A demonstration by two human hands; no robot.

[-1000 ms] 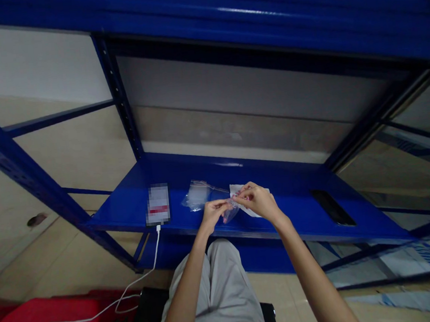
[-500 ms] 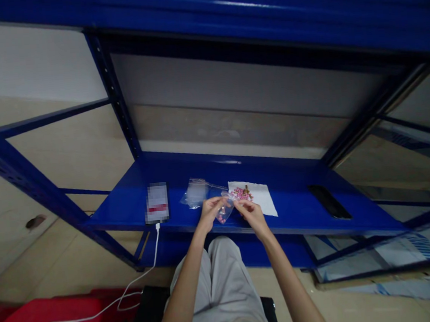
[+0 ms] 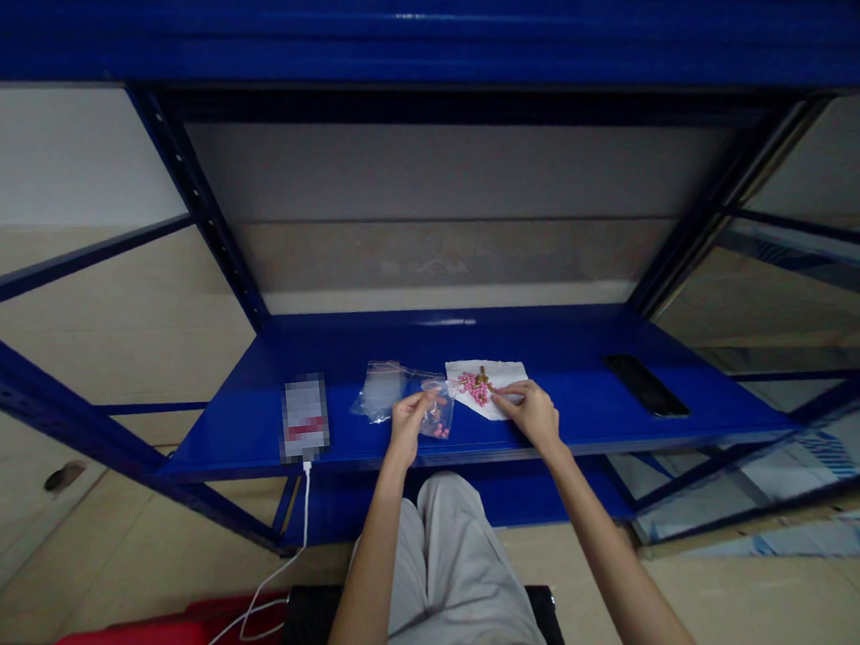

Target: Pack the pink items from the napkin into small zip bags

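My left hand (image 3: 411,423) is closed on the edge of a clear plastic bag (image 3: 439,420), which has a few pink beads at its bottom. On a white paper sheet (image 3: 507,369) lies a pile of pink beads (image 3: 473,387) with some gold-brown pieces (image 3: 484,374) among them. My right hand (image 3: 530,411) reaches over the paper, its thumb and forefinger pinched together at the pile's right edge. Whatever sits between those fingertips is too small to make out. Left of the held bag rests a stack of clear plastic bags (image 3: 382,387).
Everything lies on a blue metal shelf (image 3: 552,337) with uprights at both sides and another shelf level above. A blurred-out phone-like device (image 3: 305,419) with a white cable (image 3: 306,519) is at the left. A black phone (image 3: 644,385) lies at the right.
My right hand has left the bag and moved right onto the bead pile. My left hand still holds the bag. The view has shifted slightly.
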